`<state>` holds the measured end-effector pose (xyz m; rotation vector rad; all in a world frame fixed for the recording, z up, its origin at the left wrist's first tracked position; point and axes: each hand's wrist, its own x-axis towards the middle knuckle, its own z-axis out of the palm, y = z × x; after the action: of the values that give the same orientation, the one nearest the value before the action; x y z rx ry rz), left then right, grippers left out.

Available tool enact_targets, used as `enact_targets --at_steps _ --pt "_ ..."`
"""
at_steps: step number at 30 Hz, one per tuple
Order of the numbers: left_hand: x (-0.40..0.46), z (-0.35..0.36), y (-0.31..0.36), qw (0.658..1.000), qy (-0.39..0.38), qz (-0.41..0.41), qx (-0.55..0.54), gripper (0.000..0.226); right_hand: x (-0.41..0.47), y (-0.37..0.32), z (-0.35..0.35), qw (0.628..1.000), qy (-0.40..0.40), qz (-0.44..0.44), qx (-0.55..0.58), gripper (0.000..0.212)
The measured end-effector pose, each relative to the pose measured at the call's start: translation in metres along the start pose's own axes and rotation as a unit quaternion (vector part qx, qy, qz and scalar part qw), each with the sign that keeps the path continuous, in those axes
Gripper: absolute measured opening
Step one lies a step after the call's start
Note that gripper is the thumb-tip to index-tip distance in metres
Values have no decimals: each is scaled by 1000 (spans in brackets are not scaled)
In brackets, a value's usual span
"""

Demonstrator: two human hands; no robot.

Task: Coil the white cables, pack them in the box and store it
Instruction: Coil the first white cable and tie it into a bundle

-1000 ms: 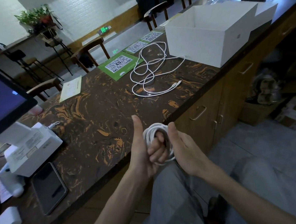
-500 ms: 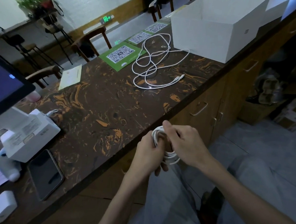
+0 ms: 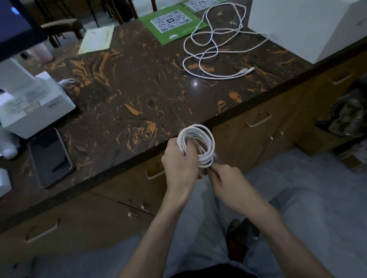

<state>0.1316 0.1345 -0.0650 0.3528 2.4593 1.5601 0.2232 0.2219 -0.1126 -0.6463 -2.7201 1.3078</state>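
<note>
While both hands grip the coiled cable (image 3: 199, 145), QR placards (image 3: 170, 23) stay unreadable.

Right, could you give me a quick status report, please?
Left hand grips coiled cable; right hand pinches its bottom. Second cable loose on counter. Box unobstructed.

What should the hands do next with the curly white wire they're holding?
Probably tuck the loose end round the coiled cable so it stays wound. The left hand grips the coil, and the right hand pinches at its bottom. Another white cable lies uncoiled on the counter.
</note>
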Motion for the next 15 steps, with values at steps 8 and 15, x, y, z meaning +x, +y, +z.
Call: enact_targets --at_steps 8,15 --pt "1 -6 -30 946 -143 64 285 11 -31 -23 -37 972 -123 -57 -190 45" --pt "-13 -4 -35 864 -387 184 264 17 7 -21 -71 979 -67 -154 -118 57"
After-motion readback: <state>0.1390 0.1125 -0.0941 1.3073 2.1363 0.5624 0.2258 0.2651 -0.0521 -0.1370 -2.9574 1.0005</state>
